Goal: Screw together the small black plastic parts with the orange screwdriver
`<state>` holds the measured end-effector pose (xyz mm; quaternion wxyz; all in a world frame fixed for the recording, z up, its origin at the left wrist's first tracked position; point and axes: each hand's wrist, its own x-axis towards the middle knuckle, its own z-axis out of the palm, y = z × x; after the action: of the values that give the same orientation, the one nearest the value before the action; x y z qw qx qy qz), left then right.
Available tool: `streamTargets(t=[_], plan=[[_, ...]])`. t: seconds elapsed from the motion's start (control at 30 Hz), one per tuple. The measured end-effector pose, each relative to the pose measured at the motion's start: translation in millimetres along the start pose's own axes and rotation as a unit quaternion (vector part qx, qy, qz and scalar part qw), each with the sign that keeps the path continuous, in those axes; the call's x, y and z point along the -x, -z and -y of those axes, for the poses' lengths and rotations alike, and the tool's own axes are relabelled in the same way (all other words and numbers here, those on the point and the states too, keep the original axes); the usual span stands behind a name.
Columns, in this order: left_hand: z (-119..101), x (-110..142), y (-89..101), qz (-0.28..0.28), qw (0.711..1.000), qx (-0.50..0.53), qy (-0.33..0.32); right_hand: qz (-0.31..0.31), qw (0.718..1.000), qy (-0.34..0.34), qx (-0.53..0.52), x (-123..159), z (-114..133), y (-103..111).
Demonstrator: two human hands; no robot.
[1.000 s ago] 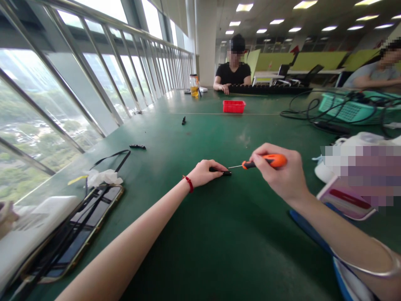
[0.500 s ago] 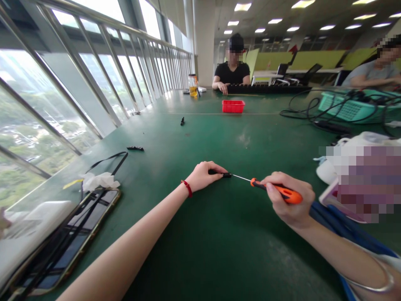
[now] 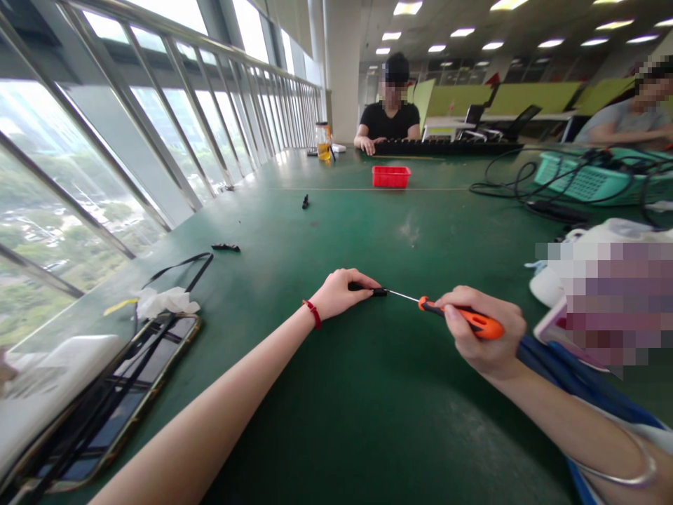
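Observation:
My left hand [image 3: 341, 291] is closed on a small black part [image 3: 379, 292], pinching it between thumb and fingers at the tabletop. Much of that part is hidden by the fingers. In my right hand [image 3: 486, 326] is a screwdriver [image 3: 486, 325] with an orange and black handle. Its thin metal shaft points left, and the tip meets the right end of the black part. Whether the tip sits in a screw is too small to tell.
On the green table [image 3: 368, 421] lie two black pieces [image 3: 226, 247], [image 3: 306, 202] and a red tray [image 3: 390, 177]. A phone [image 3: 126, 400] lies at left; a teal basket [image 3: 573, 179] with cables stands at right. A person in black [image 3: 390, 123] sits opposite.
The view has shifted very slightly. Both hands keep the same hold, with the screwdriver tip still at the black part. The person opposite has moved a hand a little to the left.

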<state>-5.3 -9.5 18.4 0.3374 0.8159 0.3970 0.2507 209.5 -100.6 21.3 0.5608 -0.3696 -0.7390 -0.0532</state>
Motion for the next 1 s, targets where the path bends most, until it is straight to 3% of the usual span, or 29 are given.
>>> streamTargets(t=[0.2,0.4,0.63,0.87,1.0], plan=[[-1,0,0.0,0.007,1.0,0.003,0.002,0.002,1.0,0.007,0.007,-1,1,-1],[-2,1,0.8,0.009,1.0,-0.003,-0.007,-0.009,0.999,-0.047,0.018,-4,4,-1],[-3,0,0.5,0.002,1.0,-0.003,-0.007,-0.042,0.99,-0.111,-0.078,3,-2,-9],[-3,1,-0.6,-0.004,1.0,-0.001,0.001,0.086,0.992,-0.091,-0.019,-2,1,-6],[-3,1,-4.7,-0.022,1.0,-0.003,0.012,0.24,0.961,-0.132,-0.043,-2,-4,-11]])
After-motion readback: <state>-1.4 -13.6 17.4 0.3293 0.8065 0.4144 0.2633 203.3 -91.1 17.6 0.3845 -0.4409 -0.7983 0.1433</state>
